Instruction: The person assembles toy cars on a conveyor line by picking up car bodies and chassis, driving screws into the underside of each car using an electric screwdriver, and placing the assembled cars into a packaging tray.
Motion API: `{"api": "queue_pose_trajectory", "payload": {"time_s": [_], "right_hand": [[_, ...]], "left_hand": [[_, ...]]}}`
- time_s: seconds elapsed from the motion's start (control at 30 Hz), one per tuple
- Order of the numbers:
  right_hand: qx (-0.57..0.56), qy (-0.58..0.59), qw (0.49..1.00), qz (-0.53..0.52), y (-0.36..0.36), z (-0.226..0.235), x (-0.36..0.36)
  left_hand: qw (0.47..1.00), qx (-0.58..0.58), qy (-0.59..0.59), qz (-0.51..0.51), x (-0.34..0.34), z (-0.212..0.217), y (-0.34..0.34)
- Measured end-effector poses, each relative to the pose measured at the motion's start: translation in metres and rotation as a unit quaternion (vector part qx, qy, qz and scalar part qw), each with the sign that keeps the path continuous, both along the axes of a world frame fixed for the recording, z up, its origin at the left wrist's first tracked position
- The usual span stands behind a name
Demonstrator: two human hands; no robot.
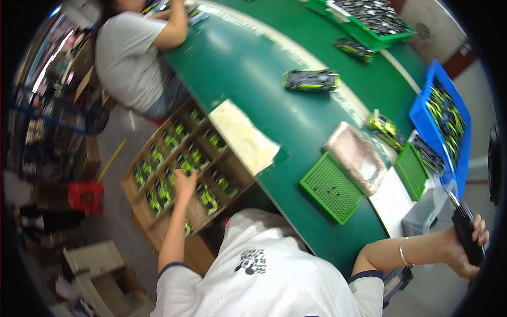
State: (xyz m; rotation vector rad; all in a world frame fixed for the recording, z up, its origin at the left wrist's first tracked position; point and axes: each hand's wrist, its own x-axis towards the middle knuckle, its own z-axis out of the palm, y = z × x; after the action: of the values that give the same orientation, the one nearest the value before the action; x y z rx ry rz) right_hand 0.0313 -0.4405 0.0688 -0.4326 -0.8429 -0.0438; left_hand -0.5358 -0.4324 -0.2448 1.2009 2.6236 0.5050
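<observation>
My left hand [185, 186] reaches down into a divided cardboard box [153, 226], its thumb and fingers apart beside a yellow-green and black toy car body [196, 157]. Several similar toy car parts lie in the box's compartments. Whether the fingertips touch one is blurred. Out at the far right, my right hand [467, 248] is wrapped around a black electric screwdriver [466, 224], whose metal tip points up and to the left.
On the green table [237, 58] are a toy car chassis [311, 80], a green mesh basket [332, 187] and a lined tray [356, 156]. A blue bin [465, 111] of yellow-green parts stands right. A co-worker [132, 53] sits far left; a red stool [86, 197] is on the floor.
</observation>
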Motion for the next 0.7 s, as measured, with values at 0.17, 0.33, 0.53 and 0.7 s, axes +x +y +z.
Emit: {"api": "queue_pose_trajectory", "payload": {"time_s": [0.17,0.33,0.53,0.7], "right_hand": [[-0.004,0.031,0.989,-0.142,0.005,-0.01,-0.014],[0.051,-0.011,0.998,-0.02,-0.004,-0.01,-0.02],[0.056,-0.012,0.995,-0.083,-0.005,-0.006,-0.027],[0.045,-0.019,0.996,-0.069,-0.001,-0.009,-0.028]], "left_hand": [[0.935,0.262,-0.073,-0.228,0.06,0.124,0.148],[0.75,0.299,0.028,-0.59,0.211,0.202,0.29],[0.633,0.253,0.122,-0.721,0.356,0.163,0.447],[0.693,0.047,0.11,-0.711,0.392,0.153,0.469]]}}
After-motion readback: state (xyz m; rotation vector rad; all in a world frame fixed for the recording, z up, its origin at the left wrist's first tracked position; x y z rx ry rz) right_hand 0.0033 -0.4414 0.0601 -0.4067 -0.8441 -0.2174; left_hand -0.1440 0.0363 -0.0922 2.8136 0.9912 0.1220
